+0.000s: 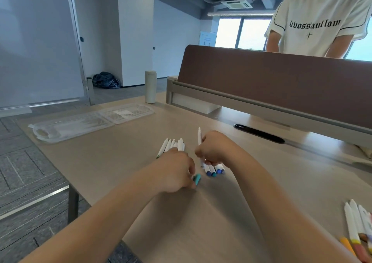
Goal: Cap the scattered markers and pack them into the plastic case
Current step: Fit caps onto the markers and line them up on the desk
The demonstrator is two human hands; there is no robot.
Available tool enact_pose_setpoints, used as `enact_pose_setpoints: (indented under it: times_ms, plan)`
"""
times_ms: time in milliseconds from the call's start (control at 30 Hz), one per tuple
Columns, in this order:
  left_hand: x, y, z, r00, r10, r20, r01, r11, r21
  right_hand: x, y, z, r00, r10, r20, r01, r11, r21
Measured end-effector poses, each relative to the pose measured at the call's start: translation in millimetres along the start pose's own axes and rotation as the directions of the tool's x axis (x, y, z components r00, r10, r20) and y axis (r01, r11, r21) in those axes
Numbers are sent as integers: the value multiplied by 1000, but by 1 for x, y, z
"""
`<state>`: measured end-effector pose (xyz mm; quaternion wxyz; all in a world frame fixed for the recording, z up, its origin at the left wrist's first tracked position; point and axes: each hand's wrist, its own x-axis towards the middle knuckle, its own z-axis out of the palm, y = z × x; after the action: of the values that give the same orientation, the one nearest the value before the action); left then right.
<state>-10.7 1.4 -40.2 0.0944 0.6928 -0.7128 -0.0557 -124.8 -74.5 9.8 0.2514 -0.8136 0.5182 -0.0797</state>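
Left hand fingers pinched on teal cap, right hand curled round white marker; plastic case along far-left edge.

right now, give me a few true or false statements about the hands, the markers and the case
1. The right hand grips a white marker. True.
2. The plastic case is closed. False: it lies open on the table.
3. The left hand pinches a teal cap. True.
4. The white bottle lies on its side. False: it stands upright.
5. The blue-capped markers are in the case. False: they lie on the table by the right hand.
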Motion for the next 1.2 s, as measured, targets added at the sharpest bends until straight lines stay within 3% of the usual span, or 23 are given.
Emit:
enact_pose_setpoints:
  times_ms: [167,267,333,400,467,533,600,633,767,1200]
  plan:
    - [2,1,7,999,-33,12,33,999,-25,-4,6,3,1000,-10,30,9,1000,24]
    - [3,-1,10,998,-33,-50,33,999,4,-4,5,2,999,-19,28,18,1000,24]
    - [2,-2,9,991,-67,-114,60,996,-63,-5,2,1,998,-25,62,26,1000,-11]
    - [1,-4,3,969,-160,-187,114,965,-237,-4,3,1,997,-52,59,53,999,-12]
    - [1,-13,-4,924,-305,-232,161,858,-487,-5,3,-1,996,-75,43,76,997,-5]
    - [-1,-23,-8,886,-419,-197,157,672,-724,-7,3,-4,992,-107,69,112,991,-69]
    - [-4,-31,-8,878,-459,-138,131,507,-852,-9,1,-5,986,-122,114,141,975,-170]
    - [-5,-34,-9,878,-460,-131,118,475,-872,-10,1,-5,982,-136,134,161,968,-193]
    - [-8,-39,-13,883,-441,-162,83,486,-870,-10,-2,1,961,-176,215,224,949,-223]
    - [-13,-40,-20,879,-429,-208,35,493,-869,-11,-3,2,962,-182,206,222,956,-190]
